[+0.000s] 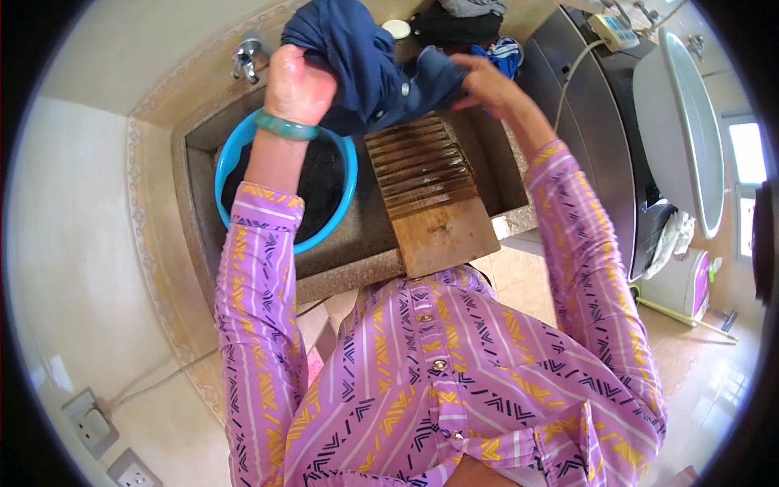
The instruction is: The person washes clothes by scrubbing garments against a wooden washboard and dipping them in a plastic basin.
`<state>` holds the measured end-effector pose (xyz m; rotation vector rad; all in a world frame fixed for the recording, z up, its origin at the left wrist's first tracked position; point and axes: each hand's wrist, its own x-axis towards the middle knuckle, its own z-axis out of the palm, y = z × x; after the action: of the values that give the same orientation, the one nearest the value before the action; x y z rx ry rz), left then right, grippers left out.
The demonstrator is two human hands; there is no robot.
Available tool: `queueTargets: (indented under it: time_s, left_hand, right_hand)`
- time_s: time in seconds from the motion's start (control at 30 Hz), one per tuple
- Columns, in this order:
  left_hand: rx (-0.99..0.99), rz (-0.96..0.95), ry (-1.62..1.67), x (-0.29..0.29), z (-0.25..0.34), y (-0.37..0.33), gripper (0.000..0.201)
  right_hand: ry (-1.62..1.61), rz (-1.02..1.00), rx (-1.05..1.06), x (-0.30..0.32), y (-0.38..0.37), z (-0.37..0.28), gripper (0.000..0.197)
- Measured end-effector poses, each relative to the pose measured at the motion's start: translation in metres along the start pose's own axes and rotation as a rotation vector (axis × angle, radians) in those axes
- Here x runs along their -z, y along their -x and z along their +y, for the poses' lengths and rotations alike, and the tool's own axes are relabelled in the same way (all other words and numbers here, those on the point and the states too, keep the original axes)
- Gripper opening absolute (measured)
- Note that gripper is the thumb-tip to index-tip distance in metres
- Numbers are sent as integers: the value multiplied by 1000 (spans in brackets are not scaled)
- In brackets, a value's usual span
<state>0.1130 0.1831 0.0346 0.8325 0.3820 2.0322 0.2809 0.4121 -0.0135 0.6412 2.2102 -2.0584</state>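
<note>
A navy garment with pale buttons is held up between my two hands, over the far end of a wooden washboard. My left hand, with a green bangle on its wrist, is closed around the bunched left part of the cloth. The right end of the garment is pinched in my right hand, its fingers partly behind the fabric. The washboard leans in the stone sink, its ridged part inside and its flat end over the front edge. Below my left wrist stands a blue basin containing something dark.
A metal tap sticks out from the wall at the far left. Dark and blue clothes lie piled beyond the sink, beside a round white object. To the right, a pale tub rests on its side against a dark appliance.
</note>
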Motion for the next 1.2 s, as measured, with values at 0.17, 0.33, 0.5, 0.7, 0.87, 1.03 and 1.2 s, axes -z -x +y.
queueTargets:
  time_s: [0.17, 0.33, 0.5, 0.7, 0.87, 1.03, 1.2]
  left_hand:
    - [7, 395, 80, -29, -67, -8, 38]
    - [776, 458, -1857, 41, -115, 101, 63]
    - [360, 632, -1371, 78, -156, 70, 58]
    - [617, 720, -1438, 87, -196, 77, 40]
    - [-13, 209, -1810, 5, -213, 104, 19]
    - [334, 493, -2017, 111, -202, 51, 24]
    - [889, 540, -1883, 127, -191, 66, 36]
  right_hand:
    - [-615, 90, -158, 14, -20, 94, 32]
    - [-68, 213, -346, 36, -19, 147, 43]
    - [249, 200, -252, 21, -78, 154, 61]
    - [753, 134, -126, -63, -23, 96, 51]
    - [576, 310, 691, -62, 52, 136, 20]
    - [722, 292, 308, -68, -64, 140, 37]
    - [748, 290, -187, -81, -51, 119, 57]
